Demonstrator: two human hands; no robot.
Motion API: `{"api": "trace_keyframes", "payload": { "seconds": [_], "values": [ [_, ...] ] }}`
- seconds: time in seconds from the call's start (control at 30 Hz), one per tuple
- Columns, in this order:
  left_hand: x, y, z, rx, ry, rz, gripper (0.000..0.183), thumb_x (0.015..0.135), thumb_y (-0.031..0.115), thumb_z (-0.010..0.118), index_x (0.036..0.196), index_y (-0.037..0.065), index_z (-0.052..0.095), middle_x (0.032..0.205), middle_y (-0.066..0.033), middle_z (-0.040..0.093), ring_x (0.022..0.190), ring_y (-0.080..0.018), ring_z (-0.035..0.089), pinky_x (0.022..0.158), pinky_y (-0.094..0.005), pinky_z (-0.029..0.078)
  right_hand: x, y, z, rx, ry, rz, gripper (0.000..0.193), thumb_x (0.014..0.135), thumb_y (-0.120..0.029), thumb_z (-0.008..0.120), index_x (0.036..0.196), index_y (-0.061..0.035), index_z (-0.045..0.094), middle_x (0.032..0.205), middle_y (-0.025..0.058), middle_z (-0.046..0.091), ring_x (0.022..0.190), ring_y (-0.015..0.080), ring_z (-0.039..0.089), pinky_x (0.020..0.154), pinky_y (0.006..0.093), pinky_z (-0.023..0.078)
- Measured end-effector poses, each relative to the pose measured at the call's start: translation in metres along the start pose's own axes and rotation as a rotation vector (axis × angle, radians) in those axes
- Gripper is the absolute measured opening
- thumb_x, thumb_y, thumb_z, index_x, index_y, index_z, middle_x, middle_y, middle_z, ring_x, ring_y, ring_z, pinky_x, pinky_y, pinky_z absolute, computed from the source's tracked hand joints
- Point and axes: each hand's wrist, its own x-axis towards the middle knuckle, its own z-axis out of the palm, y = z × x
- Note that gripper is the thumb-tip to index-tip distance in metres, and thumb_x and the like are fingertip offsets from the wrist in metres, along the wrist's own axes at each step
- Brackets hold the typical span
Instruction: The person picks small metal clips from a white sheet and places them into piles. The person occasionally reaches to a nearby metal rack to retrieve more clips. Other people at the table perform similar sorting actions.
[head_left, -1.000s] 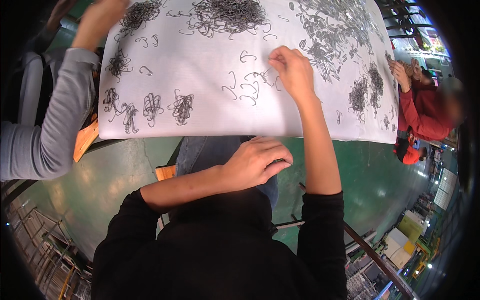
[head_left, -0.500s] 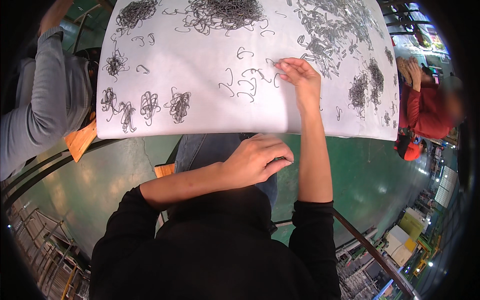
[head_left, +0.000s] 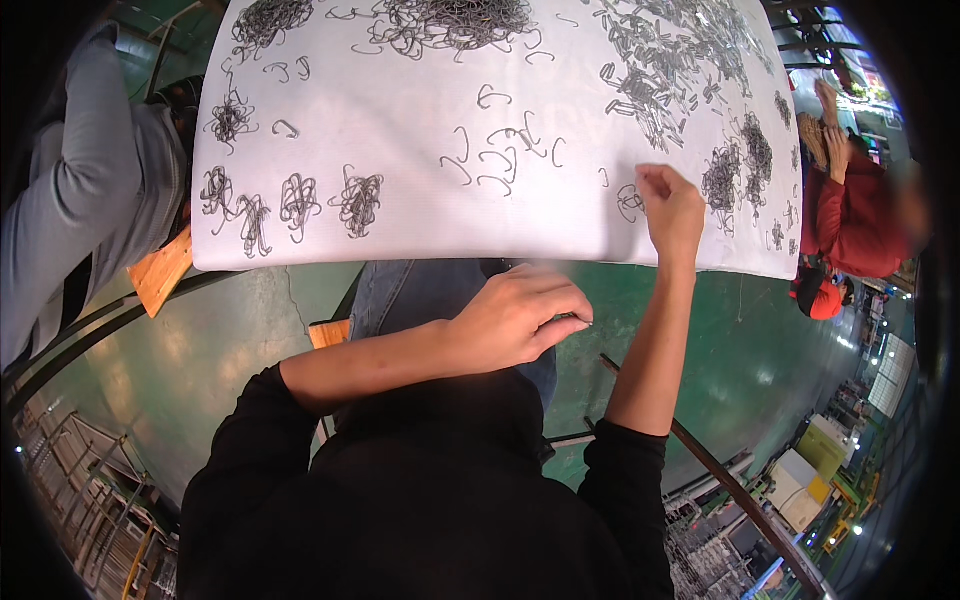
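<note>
Seen from the head camera, a person in a black top sits at a white-covered worktop (head_left: 420, 235) scattered with dark wire pieces. The right hand (head_left: 672, 208) is over the near right part of the surface, its fingers bent and the thumb below them; whether the tips meet or grip a piece cannot be told. Just beside its fingertips, to the left, lies a small cluster of bent wires (head_left: 628, 204). The left hand (head_left: 522, 312) is off the worktop, in front of the person's body, fingers curled in and thumb pressed toward the forefinger; a dark speck shows at the tips, too small to identify.

Loose wire hooks (head_left: 511, 158) lie spread apart at mid-surface, between the right hand and a row of bundled hooks (head_left: 360, 205) along the near left edge. A large tangled pile (head_left: 460, 22) fills the far middle, with a smaller dark heap (head_left: 268, 22) to its left. Short metal pieces (head_left: 655, 85) cover the far right, with two dark clumps (head_left: 720, 182) nearer the right edge. At left, a co-worker's grey sleeve (head_left: 95, 150) shows; at right, a person in red (head_left: 850, 225) is at work beyond the worktop.
</note>
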Motion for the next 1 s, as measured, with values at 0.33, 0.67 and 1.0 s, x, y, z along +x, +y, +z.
{"api": "trace_keyframes", "payload": {
  "seconds": [0.33, 0.67, 1.0],
  "values": [
    [0.0, 0.006, 0.003, 0.069, -0.027, 0.029, 0.014, 0.08, 0.006, 0.072, 0.09, 0.007, 0.064, 0.089, -0.003, 0.067, 0.08, -0.023, 0.063, 0.071, -0.0348, 0.05, 0.023, -0.069, 0.068, 0.041, -0.263, -0.454, 0.01, 0.082, -0.014, 0.069, 0.091, -0.0084, 0.068, 0.087, 0.0087, 0.067, 0.083, 0.0292, 0.065, 0.074, 0.0409, 0.051],
    [0.0, 0.002, 0.003, 0.051, -0.015, 0.036, 0.014, 0.08, 0.007, 0.072, 0.091, 0.007, 0.063, 0.088, -0.0029, 0.066, 0.079, -0.0229, 0.062, 0.069, -0.0346, 0.05, 0.029, -0.068, 0.054, 0.133, -0.359, -0.332, 0.009, 0.085, -0.012, 0.067, 0.092, -0.0054, 0.065, 0.091, 0.0104, 0.068, 0.083, 0.0262, 0.064, 0.075, 0.0363, 0.05],
    [-0.001, 0.002, 0.004, 0.038, 0.008, 0.049, 0.015, 0.079, 0.006, 0.072, 0.091, 0.007, 0.063, 0.089, -0.0029, 0.066, 0.079, -0.023, 0.061, 0.068, -0.0347, 0.05, 0.036, -0.057, 0.051, 0.945, -0.596, 0.036, 0.016, 0.087, -0.01, 0.066, 0.1, -0.0004, 0.064, 0.084, 0.0011, 0.06, 0.077, 0.0129, 0.057, 0.067, 0.0265, 0.046]
  ]
}}
